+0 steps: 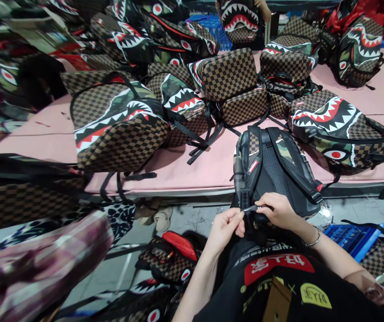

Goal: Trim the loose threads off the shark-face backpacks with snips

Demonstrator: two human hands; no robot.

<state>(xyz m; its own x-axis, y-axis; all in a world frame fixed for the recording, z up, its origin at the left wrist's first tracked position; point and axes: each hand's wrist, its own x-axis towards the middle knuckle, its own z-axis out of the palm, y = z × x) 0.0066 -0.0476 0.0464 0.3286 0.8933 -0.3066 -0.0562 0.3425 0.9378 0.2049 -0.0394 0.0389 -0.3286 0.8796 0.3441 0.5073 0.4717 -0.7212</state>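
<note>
A black backpack (274, 165) with checkered and camouflage parts lies at the pink table's front edge, its straps and padded back facing up. At its lower left end, my left hand (227, 226) pinches a thin piece at the end of a strap, thumb against fingers. Close by on the right, my right hand (277, 210) has its fingers closed around a small dark tool with a thin metallic tip. That tip points toward my left fingertips. What exactly the left fingers pinch is too small to make out.
Several checkered shark-mouth backpacks (121, 120) stand across the pink table (178, 167). A blue crate (356, 239) holding a bag is on the floor at right. More bags (168, 257) lie on the floor below. A person in a plaid sleeve (61, 255) is at left.
</note>
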